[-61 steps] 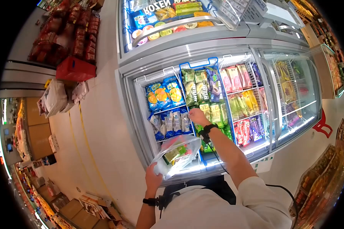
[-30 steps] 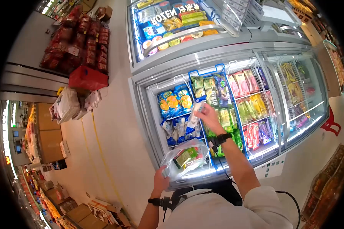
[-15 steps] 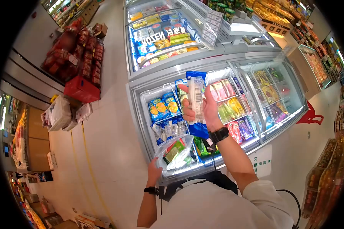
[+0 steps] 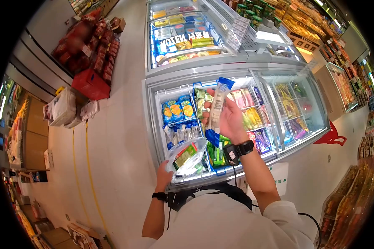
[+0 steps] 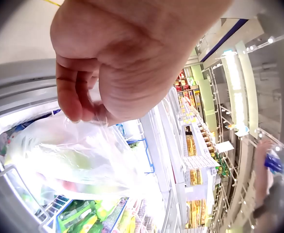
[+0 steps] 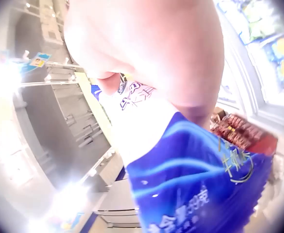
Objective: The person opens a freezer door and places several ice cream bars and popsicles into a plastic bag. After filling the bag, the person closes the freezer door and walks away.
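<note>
In the head view my right hand (image 4: 233,121) holds a wrapped ice cream bar (image 4: 216,108) up over the open freezer. Blue ends and a pale middle with a barcode mark its wrapper, which leans to the right at the top. White lettering shows on the blue end of the ice cream bar (image 6: 195,179) in the right wrist view. My left hand (image 4: 163,176) pinches the edge of a clear plastic bag (image 4: 190,169) at the freezer's near left corner. Green and red packs show inside it. The left wrist view has curled fingers (image 5: 71,104) gripping the bag (image 5: 69,155).
Wire baskets in the freezer hold blue packs with orange pictures (image 4: 178,110), more blue-and-white bars (image 4: 183,132) and pink packs (image 4: 242,98). A sliding glass lid (image 4: 295,103) covers the right half. A second freezer (image 4: 187,64) adjoins at the back.
My right hand has lifted the ice cream bar out of the freezer and raised it, turned barcode up; it has since tilted rightward. My left hand keeps its grip on the bag.
</note>
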The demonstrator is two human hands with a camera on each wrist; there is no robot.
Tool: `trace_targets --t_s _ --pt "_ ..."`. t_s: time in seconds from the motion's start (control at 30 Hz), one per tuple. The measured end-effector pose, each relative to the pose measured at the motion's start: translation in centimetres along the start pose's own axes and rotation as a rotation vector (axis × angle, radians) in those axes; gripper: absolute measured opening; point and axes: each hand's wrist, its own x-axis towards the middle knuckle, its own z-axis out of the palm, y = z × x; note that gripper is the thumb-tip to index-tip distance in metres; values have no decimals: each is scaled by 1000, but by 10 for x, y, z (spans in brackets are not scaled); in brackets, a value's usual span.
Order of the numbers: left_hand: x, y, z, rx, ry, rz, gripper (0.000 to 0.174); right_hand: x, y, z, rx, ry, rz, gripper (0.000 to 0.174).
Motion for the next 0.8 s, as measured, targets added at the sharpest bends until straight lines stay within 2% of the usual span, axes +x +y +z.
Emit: trace_targets --t_s 0.07,0.1,0.2,0.23,0.3,0.33,0.37,0.43,0.53,0.6,0.67,0.73,0.77,0.8 --pt "-2 -1 5 61 27 8 61 -5 10 -33 -114 138 11 50" --pt "-2 0 6 94 39 13 62 -10 18 -56 -122 256 76 43" --pt "-9 13 9 138 103 42 71 -29 55 -110 -358 538 94 34" --pt "-9 17 8 181 72 80 83 -34 66 -123 -402 613 135 31" --pt "-14 34 6 91 26 20 86 -43 85 -137 -488 765 219 25" --pt "-16 40 5 46 5 -8 88 -45 93 -139 -530 772 221 28" --pt "-14 31 9 44 4 48 96 -44 101 -141 -573 777 221 30" --pt "-8 14 17 54 18 105 96 -34 113 -133 -639 802 201 35" --pt "-11 19 16 -46 -27 94 98 -21 140 -127 -687 692 85 37" --pt "-11 27 15 -80 -42 125 99 -15 174 -167 -753 679 115 36" --pt "-11 24 17 -49 -23 233 100 -18 190 -158 -797 684 228 34" --pt "-10 26 20 -39 -50 220 103 -17 205 -169 -728 616 280 34" --pt "-11 25 19 -32 -58 207 104 -17 213 -170 -684 622 236 31" --pt "-12 25 19 -23 -61 189 105 -15 208 -162 -779 630 231 31"
